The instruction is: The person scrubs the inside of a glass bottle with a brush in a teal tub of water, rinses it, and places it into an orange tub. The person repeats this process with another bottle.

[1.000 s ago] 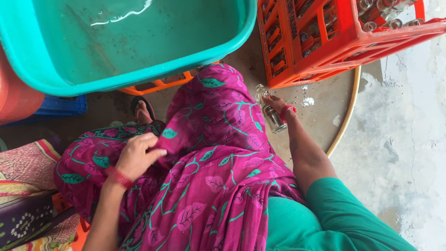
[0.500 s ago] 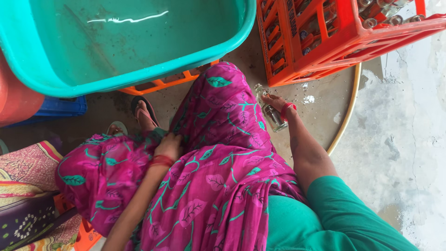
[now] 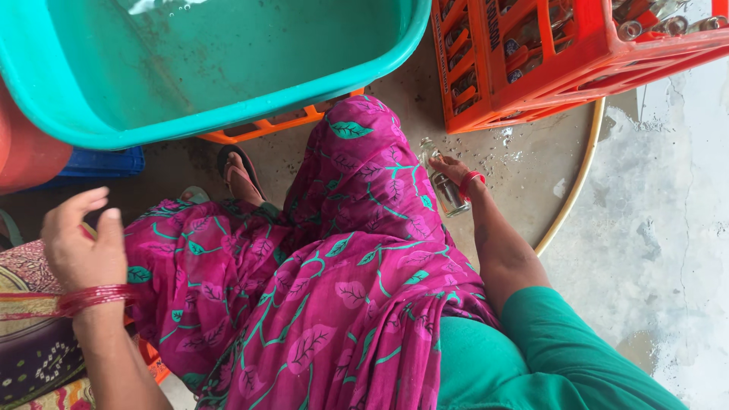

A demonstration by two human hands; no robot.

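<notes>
The small clear glass bottle (image 3: 443, 182) lies tilted against the pink leaf-printed cloth over the knee, low near the wet concrete floor (image 3: 531, 171), with the right hand (image 3: 454, 168) closed around it, fingers wrapped on the glass. Bare floor lies open to its right, up to a curved pale hoop (image 3: 579, 178). Just beyond stands an orange plastic crate (image 3: 547, 68) holding what look like more bottles. The left hand (image 3: 80, 243) hovers apart, fingers loosely spread, holding nothing. Ahead, a teal plastic tub (image 3: 228, 106) holds water.
</notes>
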